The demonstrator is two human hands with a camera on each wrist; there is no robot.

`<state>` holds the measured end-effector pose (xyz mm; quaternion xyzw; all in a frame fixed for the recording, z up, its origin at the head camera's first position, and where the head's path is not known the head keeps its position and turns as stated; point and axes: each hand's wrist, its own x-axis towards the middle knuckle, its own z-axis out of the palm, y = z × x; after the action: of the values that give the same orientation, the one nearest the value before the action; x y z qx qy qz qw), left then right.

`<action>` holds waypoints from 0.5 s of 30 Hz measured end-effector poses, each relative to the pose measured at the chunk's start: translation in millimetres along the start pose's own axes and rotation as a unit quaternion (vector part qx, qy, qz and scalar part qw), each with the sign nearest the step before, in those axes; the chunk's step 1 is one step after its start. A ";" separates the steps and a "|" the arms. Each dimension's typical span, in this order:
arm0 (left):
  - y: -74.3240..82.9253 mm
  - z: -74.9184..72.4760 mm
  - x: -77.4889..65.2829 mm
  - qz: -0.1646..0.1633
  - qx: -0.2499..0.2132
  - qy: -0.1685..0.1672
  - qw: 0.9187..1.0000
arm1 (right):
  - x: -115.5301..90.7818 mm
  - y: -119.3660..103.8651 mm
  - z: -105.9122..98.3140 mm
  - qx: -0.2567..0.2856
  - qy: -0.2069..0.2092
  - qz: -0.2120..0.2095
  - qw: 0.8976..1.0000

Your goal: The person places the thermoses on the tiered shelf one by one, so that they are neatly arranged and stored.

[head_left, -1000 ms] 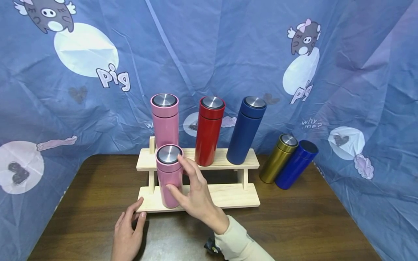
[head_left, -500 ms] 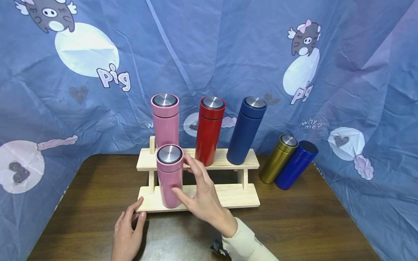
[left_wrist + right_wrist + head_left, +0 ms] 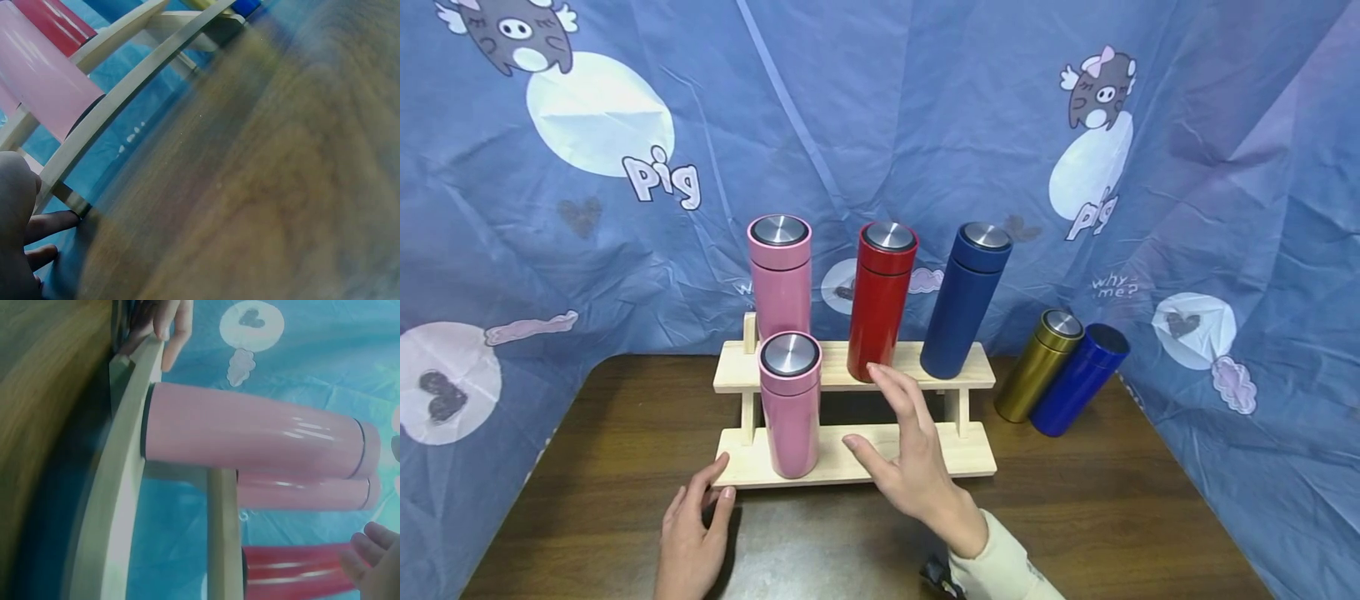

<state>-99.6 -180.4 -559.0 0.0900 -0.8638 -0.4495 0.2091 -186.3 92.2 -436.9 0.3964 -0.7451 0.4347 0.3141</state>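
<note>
A pink thermos flask (image 3: 792,425) with a steel lid top stands upright at the left of the lower step of a pale wooden two-step rack (image 3: 917,450). My right hand (image 3: 917,467), fingers apart and holding nothing, hovers over the lower step to the right of that flask. At the rack's front left corner, my left hand (image 3: 695,529) touches the board's end with its fingertips; the left wrist view shows its fingers (image 3: 53,226) beside the rack's end. On the upper step stand a second pink flask (image 3: 780,287), a red flask (image 3: 882,312) and a dark blue flask (image 3: 964,308).
A gold flask (image 3: 1037,371) and a bright blue flask (image 3: 1078,383) stand side by side on the brown wooden table (image 3: 1075,517), right of the rack. Blue cloth (image 3: 850,108) with cartoon pigs hangs behind and around the table.
My right hand has let go of the front pink flask and moved off to the right. That flask stays standing on the lower step, and my left hand has not moved.
</note>
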 end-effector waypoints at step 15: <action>3.0 -1.1 -0.4 -0.012 -0.001 -0.010 1.000 | 1.7 10.1 -45.6 -0.025 0.091 -0.037 0.995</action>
<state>-98.6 -179.3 -556.1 0.0954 -0.8645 -0.4534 0.1948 -190.2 135.7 -420.1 0.3742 -0.7090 0.4383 0.4065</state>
